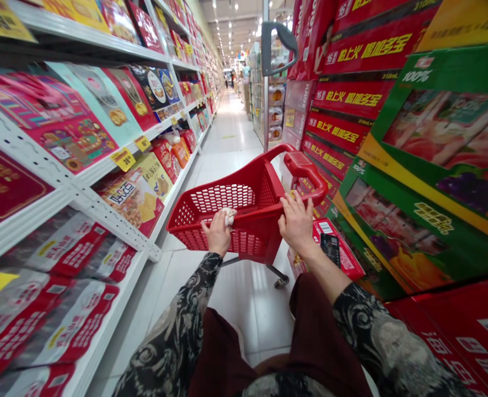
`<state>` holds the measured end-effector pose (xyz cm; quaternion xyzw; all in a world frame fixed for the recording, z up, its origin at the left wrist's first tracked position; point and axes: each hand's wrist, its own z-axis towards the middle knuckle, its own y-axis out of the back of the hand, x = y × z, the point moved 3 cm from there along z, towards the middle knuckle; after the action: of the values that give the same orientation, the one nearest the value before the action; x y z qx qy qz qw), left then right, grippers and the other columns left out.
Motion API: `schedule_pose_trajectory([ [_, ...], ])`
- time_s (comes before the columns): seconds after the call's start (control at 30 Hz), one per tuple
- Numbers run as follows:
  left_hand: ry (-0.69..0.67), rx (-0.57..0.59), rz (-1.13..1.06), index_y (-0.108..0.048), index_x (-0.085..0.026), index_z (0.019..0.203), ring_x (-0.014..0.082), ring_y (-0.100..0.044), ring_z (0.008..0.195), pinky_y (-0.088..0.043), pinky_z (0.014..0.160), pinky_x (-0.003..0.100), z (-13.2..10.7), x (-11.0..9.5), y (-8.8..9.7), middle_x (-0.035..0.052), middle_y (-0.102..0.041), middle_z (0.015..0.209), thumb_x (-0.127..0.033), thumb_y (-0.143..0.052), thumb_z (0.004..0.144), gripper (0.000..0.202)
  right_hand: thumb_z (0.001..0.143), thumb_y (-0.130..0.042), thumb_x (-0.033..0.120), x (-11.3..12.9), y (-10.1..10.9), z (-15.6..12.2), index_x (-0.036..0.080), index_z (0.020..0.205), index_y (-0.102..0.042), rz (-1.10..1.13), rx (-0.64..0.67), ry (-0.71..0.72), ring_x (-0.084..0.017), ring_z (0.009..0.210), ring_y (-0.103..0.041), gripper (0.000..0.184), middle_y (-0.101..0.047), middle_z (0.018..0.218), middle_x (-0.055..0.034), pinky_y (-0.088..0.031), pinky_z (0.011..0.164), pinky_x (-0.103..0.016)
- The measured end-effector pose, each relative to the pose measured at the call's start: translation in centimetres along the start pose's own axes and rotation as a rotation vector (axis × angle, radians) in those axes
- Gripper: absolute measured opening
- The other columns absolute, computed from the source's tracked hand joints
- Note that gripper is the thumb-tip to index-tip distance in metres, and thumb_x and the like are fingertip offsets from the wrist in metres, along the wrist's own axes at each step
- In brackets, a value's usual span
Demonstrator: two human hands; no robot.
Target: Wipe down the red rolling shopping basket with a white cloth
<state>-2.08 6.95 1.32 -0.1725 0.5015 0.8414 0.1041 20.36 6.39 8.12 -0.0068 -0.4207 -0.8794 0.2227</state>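
A red plastic shopping cart (210, 193) with a perforated basket stands in front of me, turned sideways in the aisle. At its near rim, my left hand (219, 232) is closed on a crumpled white cloth (229, 215), which could also be a tissue. The cloth lies against the edge of the basket. My right hand (296, 221) grips the rim close to the red cart handle (307, 171), fingers bent over the edge. A small yellowish spot shows by its fingertips; I cannot make out what it is. The visible inside of the basket shows red mesh walls.
White shelves (103, 171) with packaged foods line the left. Stacked red drink cartons (343, 99) and green juice boxes (442, 143) crowd the right. A metal pole (266, 94) rises behind the cart. A red box (347, 256) with a dark object sits low beside my right forearm.
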Motion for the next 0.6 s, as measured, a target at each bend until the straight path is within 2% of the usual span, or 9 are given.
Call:
schedule_pose_trajectory([
  [0.1, -0.112, 0.034, -0.048, -0.040, -0.023, 0.130, 0.0187, -0.038, 0.127, -0.008, 0.109, 0.053, -0.1, -5.1, -0.9, 0.0075, -0.045, 0.136, -0.016, -0.039, 0.081, 0.050, 0.077, -0.042, 0.015, 0.0, -0.2, -0.4, 0.009, 0.123, -0.049, -0.004, 0.003, 0.015, -0.026, 0.131, -0.028, 0.047, -0.047, 0.133, -0.0112, -0.012, 0.107, -0.052],
  [0.17, -0.173, 0.039, -0.066, -0.038, -0.023, 0.132, 0.0176, -0.036, 0.128, -0.006, 0.109, 0.052, 0.0, -7.4, -1.1, 0.0071, -0.043, 0.137, -0.017, -0.037, 0.082, 0.050, 0.076, -0.042, 0.016, -0.2, -0.1, -0.5, 0.009, 0.123, -0.049, -0.015, 0.002, 0.020, -0.026, 0.131, -0.028, 0.048, -0.046, 0.133, -0.0117, -0.012, 0.107, -0.053],
  [0.2, -0.193, 0.040, -0.067, -0.038, -0.023, 0.132, 0.0173, -0.036, 0.129, -0.006, 0.109, 0.052, 0.0, -7.9, -1.1, 0.0069, -0.043, 0.138, -0.017, -0.037, 0.083, 0.050, 0.076, -0.042, 0.016, -0.5, 0.1, -0.5, 0.009, 0.124, -0.049, -0.025, -0.003, 0.015, -0.026, 0.131, -0.028, 0.048, -0.046, 0.134, -0.0121, -0.011, 0.107, -0.053],
  [0.27, -0.182, 0.038, -0.058, -0.039, -0.023, 0.131, 0.0173, -0.036, 0.128, -0.005, 0.109, 0.052, 0.1, -7.5, -0.8, 0.0069, -0.043, 0.137, -0.017, -0.037, 0.082, 0.049, 0.076, -0.042, 0.016, -1.3, 0.5, -0.4, 0.010, 0.124, -0.048, -0.047, -0.019, -0.010, -0.027, 0.131, -0.027, 0.049, -0.045, 0.134, -0.0128, -0.011, 0.106, -0.055],
  [0.37, -0.061, 0.009, -0.052, -0.041, -0.023, 0.130, 0.0181, -0.038, 0.127, -0.005, 0.109, 0.054, 0.1, -5.6, -0.4, 0.0072, -0.045, 0.136, -0.015, -0.038, 0.082, 0.049, 0.075, -0.043, 0.017, -2.3, 1.2, -0.4, 0.009, 0.124, -0.048, -0.066, -0.049, -0.054, -0.027, 0.132, -0.025, 0.049, -0.045, 0.134, -0.0135, -0.011, 0.106, -0.056],
  [0.43, -0.035, 0.002, -0.063, -0.040, -0.023, 0.130, 0.0180, -0.037, 0.127, -0.005, 0.108, 0.055, 0.0, -5.9, -0.4, 0.0072, -0.044, 0.136, -0.015, -0.037, 0.082, 0.049, 0.075, -0.043, 0.017, -2.4, 1.4, -0.5, 0.009, 0.123, -0.049, -0.065, -0.060, -0.057, -0.027, 0.131, -0.026, 0.049, -0.045, 0.134, -0.0137, -0.011, 0.106, -0.055],
  [0.5, -0.090, 0.011, -0.080, -0.039, -0.023, 0.131, 0.0167, -0.035, 0.129, -0.004, 0.109, 0.054, -0.2, -8.1, -0.5, 0.0065, -0.042, 0.138, -0.016, -0.036, 0.082, 0.049, 0.075, -0.042, 0.017, -2.0, 1.3, -0.7, 0.009, 0.123, -0.049, -0.058, -0.057, -0.034, -0.027, 0.131, -0.027, 0.049, -0.045, 0.134, -0.0134, -0.012, 0.106, -0.054],
  [0.6, -0.207, 0.031, -0.097, -0.036, -0.023, 0.133, 0.0143, -0.032, 0.131, -0.003, 0.110, 0.051, -0.1, -12.8, -0.3, 0.0047, -0.040, 0.140, -0.016, -0.035, 0.083, 0.050, 0.076, -0.042, 0.017, -1.5, 1.2, -0.9, 0.011, 0.124, -0.049, -0.053, -0.046, -0.008, -0.027, 0.131, -0.028, 0.049, -0.045, 0.135, -0.0125, -0.013, 0.106, -0.054],
])
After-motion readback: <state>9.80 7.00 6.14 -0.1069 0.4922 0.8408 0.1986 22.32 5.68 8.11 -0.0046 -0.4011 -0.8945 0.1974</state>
